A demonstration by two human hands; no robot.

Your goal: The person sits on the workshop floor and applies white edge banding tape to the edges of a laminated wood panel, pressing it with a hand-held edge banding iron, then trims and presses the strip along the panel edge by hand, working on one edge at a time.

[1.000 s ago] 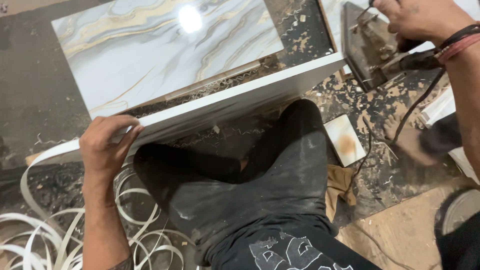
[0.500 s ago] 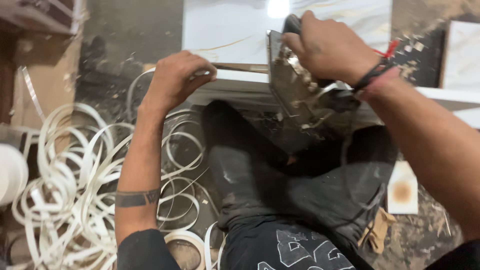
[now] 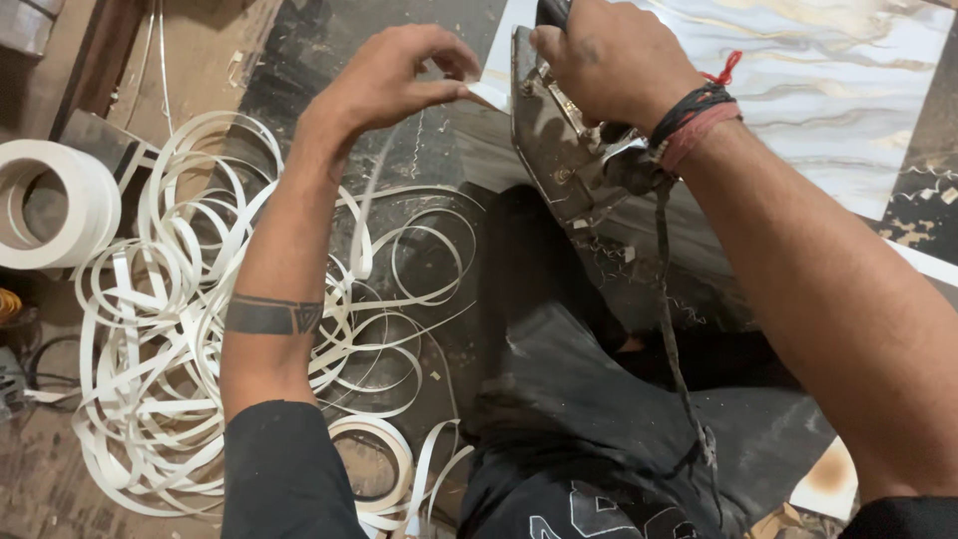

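While right hand (image 3: 609, 65) grips iron (image 3: 559, 150) (handle hidden) | left hand (image 3: 384, 85) pinches white strip (image 3: 491, 95)

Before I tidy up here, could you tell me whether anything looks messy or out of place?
Yes: loose white edge-banding strip lies tangled in loops across the floor, beside the neat roll, under the left hand.

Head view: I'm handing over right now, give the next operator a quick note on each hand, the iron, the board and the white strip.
Left hand: fingertips pinch the end of the white edge strip at the board's corner.
Right hand: grips the handle of the iron, its soleplate against the edge of the marble-patterned board.
Loose strip coils and a strip roll lie on the floor to the left.
Done: strip end placed at the corner.
Left: the visible edge beyond the iron shows no strip.
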